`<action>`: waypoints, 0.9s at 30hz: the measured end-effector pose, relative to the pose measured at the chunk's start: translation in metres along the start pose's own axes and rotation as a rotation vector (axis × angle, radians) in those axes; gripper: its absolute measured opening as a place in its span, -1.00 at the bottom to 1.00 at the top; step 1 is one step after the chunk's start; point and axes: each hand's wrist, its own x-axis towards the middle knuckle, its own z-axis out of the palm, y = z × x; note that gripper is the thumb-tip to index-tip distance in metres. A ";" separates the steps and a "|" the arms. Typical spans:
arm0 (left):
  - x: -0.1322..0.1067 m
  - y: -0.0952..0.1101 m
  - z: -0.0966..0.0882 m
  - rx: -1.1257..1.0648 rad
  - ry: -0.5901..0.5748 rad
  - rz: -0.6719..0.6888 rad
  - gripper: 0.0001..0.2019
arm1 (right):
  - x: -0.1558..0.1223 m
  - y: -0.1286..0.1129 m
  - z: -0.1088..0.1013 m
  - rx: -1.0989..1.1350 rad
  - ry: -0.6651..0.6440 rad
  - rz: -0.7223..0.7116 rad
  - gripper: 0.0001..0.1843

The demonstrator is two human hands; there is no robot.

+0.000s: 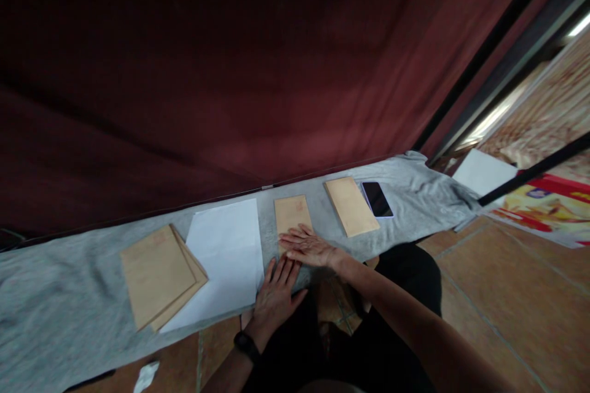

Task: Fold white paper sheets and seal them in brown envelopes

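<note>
A brown paper envelope (291,211) lies flat on the grey cloth in front of me. Across its lower part rests my right hand (308,247), palm down with the fingers stretched out. My left hand (276,295), a dark band on its wrist, lies flat at the near end of the same envelope, fingers spread. To its left is a stack of white paper sheets (225,258). Larger brown envelopes (159,270) overlap the left edge of those sheets. Right of my hands sits another brown envelope (351,206), or a small pile of them.
A phone (377,199) lies beside the right-hand envelope. The grey cloth (59,282) covers a long narrow surface against a dark red curtain (258,73). A crumpled tissue (146,376) is on the tiled floor (498,295). A colourful printed box (548,206) stands at right.
</note>
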 end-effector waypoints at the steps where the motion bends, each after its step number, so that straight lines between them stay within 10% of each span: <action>1: 0.001 0.001 -0.001 -0.013 0.003 -0.011 -0.38 | -0.003 -0.003 0.001 0.008 0.009 0.008 -0.43; 27: 0.001 0.001 -0.001 -0.028 0.035 0.007 -0.39 | -0.033 -0.028 0.017 -0.018 0.115 0.136 -0.51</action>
